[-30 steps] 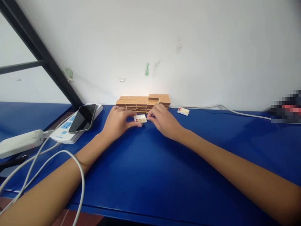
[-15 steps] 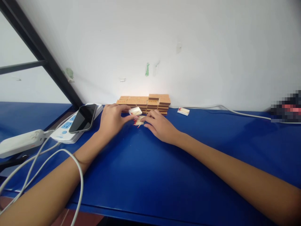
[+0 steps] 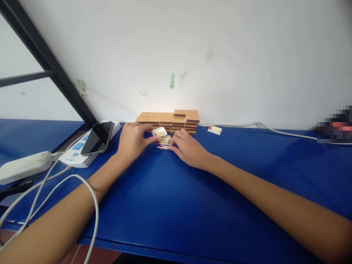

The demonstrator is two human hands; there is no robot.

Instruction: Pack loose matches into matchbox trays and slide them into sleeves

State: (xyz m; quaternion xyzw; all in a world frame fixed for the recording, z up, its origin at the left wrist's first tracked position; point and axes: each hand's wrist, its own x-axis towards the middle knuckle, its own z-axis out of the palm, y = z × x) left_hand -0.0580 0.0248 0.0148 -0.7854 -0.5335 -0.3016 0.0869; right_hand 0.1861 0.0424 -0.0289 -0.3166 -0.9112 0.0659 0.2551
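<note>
My left hand (image 3: 134, 141) pinches a small white matchbox tray (image 3: 159, 131) and holds it tilted just above the blue table (image 3: 170, 198). Below the tray lies a small heap of red-tipped matches (image 3: 164, 142). My right hand (image 3: 187, 148) rests on the table at the heap's right side, fingertips curled against the matches. Right behind both hands a stack of tan matchboxes (image 3: 169, 120) stands against the white wall.
Another white tray with matches (image 3: 214, 129) lies to the right of the stack. A dark phone (image 3: 97, 138) rests on a white power strip (image 3: 79, 150) at the left, with white cables (image 3: 55, 190) looping over my left forearm. A white cord (image 3: 275, 130) runs along the wall.
The matches have been tipped out of the tray onto the table. My left hand lifted the tray up and left, and my right hand gathered the heap with its fingertips.
</note>
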